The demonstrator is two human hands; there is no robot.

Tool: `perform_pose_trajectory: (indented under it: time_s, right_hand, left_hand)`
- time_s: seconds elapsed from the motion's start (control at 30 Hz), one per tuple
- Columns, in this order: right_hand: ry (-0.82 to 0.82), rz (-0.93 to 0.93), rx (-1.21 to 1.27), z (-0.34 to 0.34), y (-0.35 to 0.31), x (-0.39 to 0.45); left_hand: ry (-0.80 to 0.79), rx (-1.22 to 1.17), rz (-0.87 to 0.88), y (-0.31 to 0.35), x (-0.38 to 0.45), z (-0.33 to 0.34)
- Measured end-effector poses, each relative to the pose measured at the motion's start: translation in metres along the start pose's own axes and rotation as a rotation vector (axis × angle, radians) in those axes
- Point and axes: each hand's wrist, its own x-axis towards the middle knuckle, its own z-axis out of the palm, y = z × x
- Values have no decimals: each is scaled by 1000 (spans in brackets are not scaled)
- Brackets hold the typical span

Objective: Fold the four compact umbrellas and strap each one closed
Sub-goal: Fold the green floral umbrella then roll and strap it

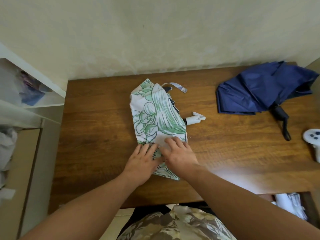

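Right in the middle of the wooden table point(97, 135) lies the white umbrella with a green print point(154, 116), collapsed but loose, its canopy spread in flat, rumpled folds running from the far side towards the near edge. Both hands are on its near end. The left hand point(141, 163) lies flat on the cloth with fingers straight and slightly spread, pressing it down. The right hand point(180, 155) sits just beside it, almost touching, fingers bent a little at the tips as they press the fabric; it pinches nothing that I can see. The umbrella's white handle point(194, 118) pokes out on the right side of the canopy, and its closing strap point(176, 86), with a snap at the end, hangs loose at the far end.

Well apart, at the far right of the table, a navy blue umbrella point(259, 89) lies loosely bunched, its black handle point(282, 116) and wrist loop pointing nearward. At the right edge rests a white controller point(312, 135) with dark buttons. White shelving point(34, 94) stands to the left.
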Motion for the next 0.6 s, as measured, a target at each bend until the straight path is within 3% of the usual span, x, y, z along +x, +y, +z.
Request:
perform_pose_trajectory:
  time_s: [0.07,0.13,0.23,0.37,0.5,0.6]
  right_hand:
    - [-191,136,-46,3,9,0]
    - [-277,257,-45,8,27,-7]
    - [-333,349,-29,14,53,-15]
    - [-353,334,-45,14,57,-14]
    - [-356,338,-32,12,54,-14]
    - [-365,343,-32,11,52,-12]
  left_hand:
    - [-37,-26,1,-4,-6,4]
    - [-91,-75,-2,-10,-19,13]
    - [-123,-124,-5,-23,-39,23]
    - [-141,-141,36,-39,-52,19]
    - [86,-181,-68,-25,-19,-14]
    - [127,-169,-44,-9,20,-21]
